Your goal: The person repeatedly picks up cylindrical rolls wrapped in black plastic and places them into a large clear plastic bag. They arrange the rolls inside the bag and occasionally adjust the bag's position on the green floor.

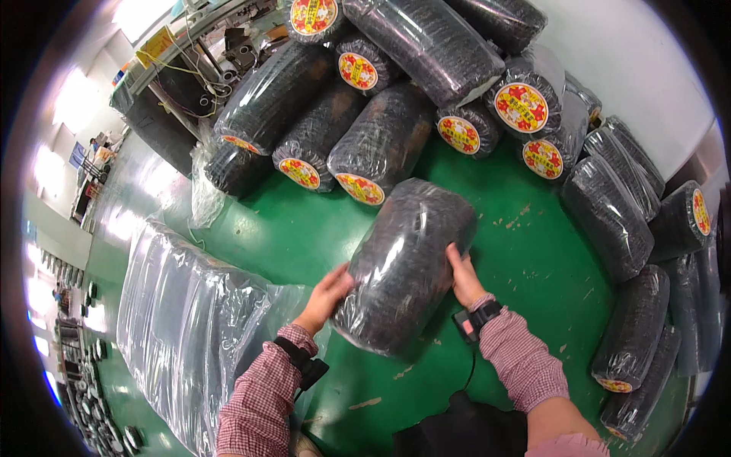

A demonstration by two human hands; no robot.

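Between my two hands is a dark, rounded bundle wrapped in clear plastic film (405,268), tilted over the green floor. My left hand (331,294) presses on its lower left side, and my right hand (464,274) grips its right side with the thumb on top. Both wrists wear black straps with small devices over checked sleeves. Left of the bundle lies a large clear plastic bag (194,320) with dark contents; its loose edge reaches close to my left forearm. The contents of the held bundle cannot be made out.
Similar wrapped bundles (382,137) are stacked ahead, several with round red and yellow labels. More bundles (608,217) stand and lie along the right by a white wall (622,63). At upper left are a metal-framed bench (188,34) with cables and a crumpled plastic bag (207,188).
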